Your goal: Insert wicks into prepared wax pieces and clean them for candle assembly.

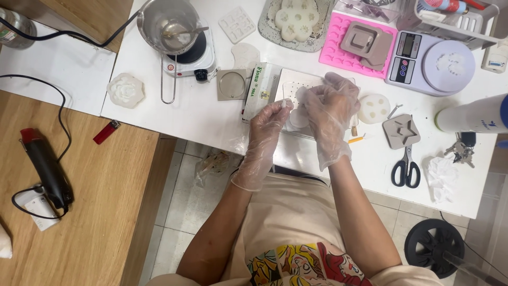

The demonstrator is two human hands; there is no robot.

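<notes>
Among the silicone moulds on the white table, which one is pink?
The flat rectangular pink mould beside the digital scale. A grey mould lies on it; the others are white or grey.

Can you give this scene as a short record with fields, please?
left hand: gloved, fingertips pinch a small white piece
right hand: gloved, closed over a white wax shape above the tray
table: white
left of hands: hot plate with steel pot, white flower mould
right of hands: scissors, scale, star mould, keys
back: pink mould
side desk: red lighter, heat gun
</notes>
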